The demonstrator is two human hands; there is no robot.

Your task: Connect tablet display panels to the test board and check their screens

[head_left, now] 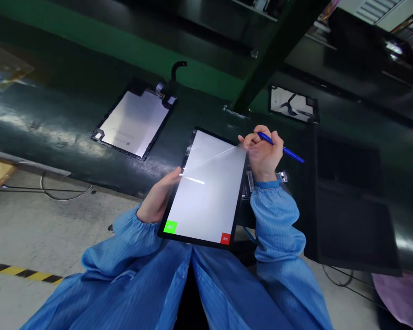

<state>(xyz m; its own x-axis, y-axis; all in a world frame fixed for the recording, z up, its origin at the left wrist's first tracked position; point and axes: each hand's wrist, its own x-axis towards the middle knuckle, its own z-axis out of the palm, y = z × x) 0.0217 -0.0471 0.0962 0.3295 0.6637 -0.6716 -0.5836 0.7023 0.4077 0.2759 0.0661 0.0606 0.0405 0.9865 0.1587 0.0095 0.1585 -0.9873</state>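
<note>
My left hand (pixel 161 197) grips the left edge of a tablet (pixel 206 183), with its fingers hidden beneath. The tablet is tilted towards me, its lit screen white with a green box at the lower left and a red box at the lower right. A thin pale line slants across the upper screen, and a short bright streak lies left of centre. At the upper right edge of the tablet, my right hand (pixel 263 151) is curled palm up around a blue pen (pixel 285 149), which points away to the right.
A display panel (pixel 134 121) with a black flex cable (pixel 175 68) lies on the dark bench to the left. Another panel (pixel 292 104) rests at the back right. Black mats (pixel 354 211) cover the right side. A green post (pixel 261 64) rises behind the tablet.
</note>
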